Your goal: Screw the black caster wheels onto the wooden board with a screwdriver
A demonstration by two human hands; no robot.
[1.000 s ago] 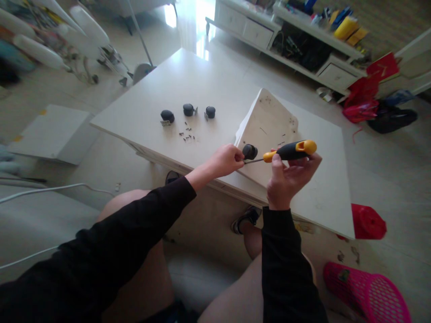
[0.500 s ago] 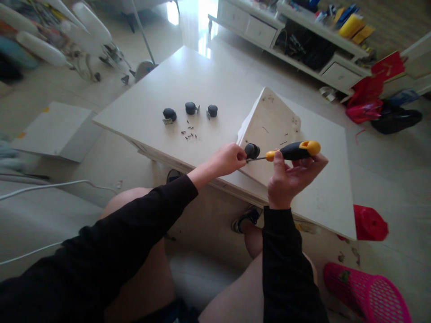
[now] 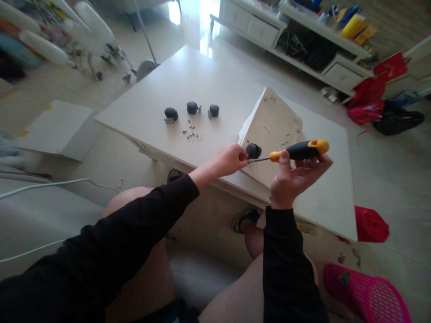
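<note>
My right hand [image 3: 292, 179] is closed round a screwdriver [image 3: 303, 150] with a black and yellow handle, its shaft pointing left. The fingers of my left hand [image 3: 232, 159] are pinched together by the shaft's tip, at the base of a black caster wheel [image 3: 253, 151]; whatever they grip is too small to make out. That caster stands on the near corner of a white panel-like piece [image 3: 274, 121], which lies on the table. Three more casters, a left one [image 3: 171, 114], a middle one [image 3: 192, 107] and a right one [image 3: 213, 111], rest farther left. Several small screws [image 3: 191, 128] are scattered below them.
The white table [image 3: 144, 105] has its near edge just beyond my knees. A pink mesh basket [image 3: 367, 289] lies at the lower right, and a red stool-like object [image 3: 373, 224] is beside the table. On the left floor sits a white box [image 3: 55, 130].
My right hand has shifted slightly right with the screwdriver, whose handle is also a little farther right. My left hand stays pinched at the caster's base. The view has moved slightly.
</note>
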